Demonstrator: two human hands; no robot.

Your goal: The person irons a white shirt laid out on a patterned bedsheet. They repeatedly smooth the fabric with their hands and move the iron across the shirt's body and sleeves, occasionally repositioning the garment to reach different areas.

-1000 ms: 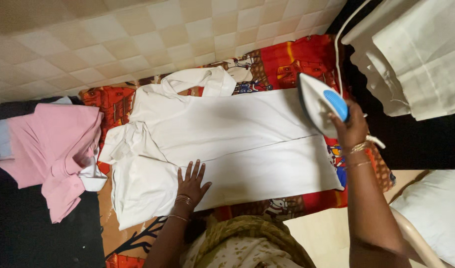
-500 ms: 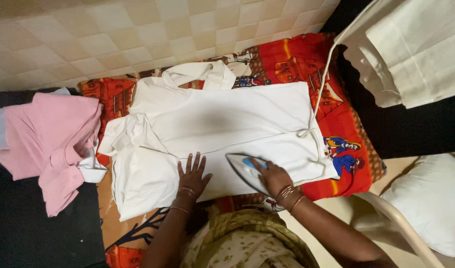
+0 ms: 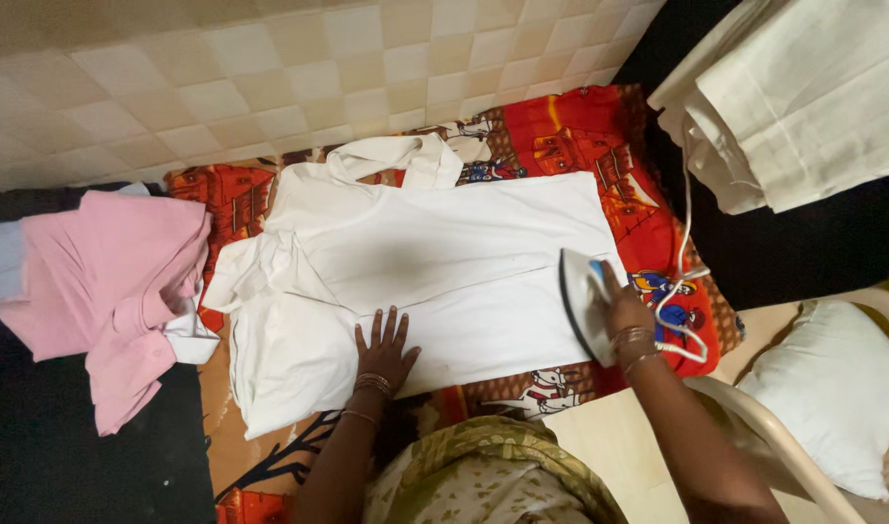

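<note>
White shirt [image 3: 444, 252] lies flat on red patterned cloth [image 3: 600, 136] — my left hand [image 3: 384, 351] presses it, fingers spread. My right hand [image 3: 627, 312] grips the iron [image 3: 582, 301].

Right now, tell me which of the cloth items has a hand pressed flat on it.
The white shirt spread on the patterned red cloth: the left hand lies flat on it. The pink garment and the folded cream cloth lie untouched.

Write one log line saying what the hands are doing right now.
left hand: flat on white shirt | right hand: gripping iron at shirt's right edge | pink cloth: heaped at left
</note>
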